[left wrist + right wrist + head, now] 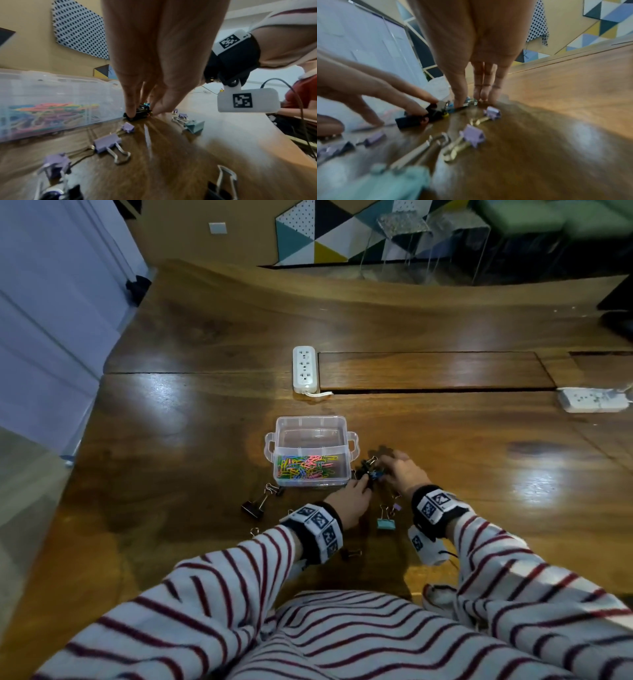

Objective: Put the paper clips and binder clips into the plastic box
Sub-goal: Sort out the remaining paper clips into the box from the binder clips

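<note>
Both hands work a small heap of binder clips [370, 470] lying on the worktop [445, 440] just beside the plastic box [311, 426]; the left hand [352, 501] has its fingertips [130, 112] pressed together on a black clip [412, 120]; the right hand [402, 472] bears on the heap with thumb and fingers closed in, seemingly pinching clips, though blur hides the grip; coloured paper clips [306, 467] lie inside the box; other binder clips, among them a teal clip [386, 523], are scattered toward the worktop's near edge.

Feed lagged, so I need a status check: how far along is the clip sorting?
Done: the coloured paper clips lie in the clear plastic box. In hand: left hand and right hand gather a cluster of dark binder clips beside it. Left: the teal binder clip, black binder clip and purple binder clips on the wooden table.
</note>
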Demonstrator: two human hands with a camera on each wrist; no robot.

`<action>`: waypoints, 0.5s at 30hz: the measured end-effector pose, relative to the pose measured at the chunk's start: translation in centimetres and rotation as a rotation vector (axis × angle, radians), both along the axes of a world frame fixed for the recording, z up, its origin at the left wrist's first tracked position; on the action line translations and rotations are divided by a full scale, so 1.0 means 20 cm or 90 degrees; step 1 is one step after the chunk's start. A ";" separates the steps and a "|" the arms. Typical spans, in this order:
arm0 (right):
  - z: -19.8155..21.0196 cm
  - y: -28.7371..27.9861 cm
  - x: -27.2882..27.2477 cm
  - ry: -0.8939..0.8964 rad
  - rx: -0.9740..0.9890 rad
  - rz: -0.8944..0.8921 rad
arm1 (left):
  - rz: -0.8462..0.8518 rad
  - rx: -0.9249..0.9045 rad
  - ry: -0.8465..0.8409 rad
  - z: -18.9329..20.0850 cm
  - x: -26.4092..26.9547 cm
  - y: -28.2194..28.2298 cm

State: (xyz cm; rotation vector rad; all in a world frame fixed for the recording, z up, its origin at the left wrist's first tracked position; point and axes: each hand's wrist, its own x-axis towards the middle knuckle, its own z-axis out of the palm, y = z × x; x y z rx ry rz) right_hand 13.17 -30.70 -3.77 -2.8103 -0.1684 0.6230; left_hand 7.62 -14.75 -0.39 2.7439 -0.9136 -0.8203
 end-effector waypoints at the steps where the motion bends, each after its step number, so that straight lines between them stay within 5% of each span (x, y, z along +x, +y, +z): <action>1: -0.01 0.00 -0.02 -0.007 -0.015 0.007 | -0.009 0.019 -0.001 -0.01 -0.02 -0.01; 9: 0.05 -0.08 -0.15 0.000 0.179 -0.046 | -0.033 0.049 0.071 -0.05 -0.14 0.18; 15: 0.15 -0.10 -0.16 -0.018 0.322 -0.169 | 0.025 -0.002 0.010 -0.03 -0.14 0.27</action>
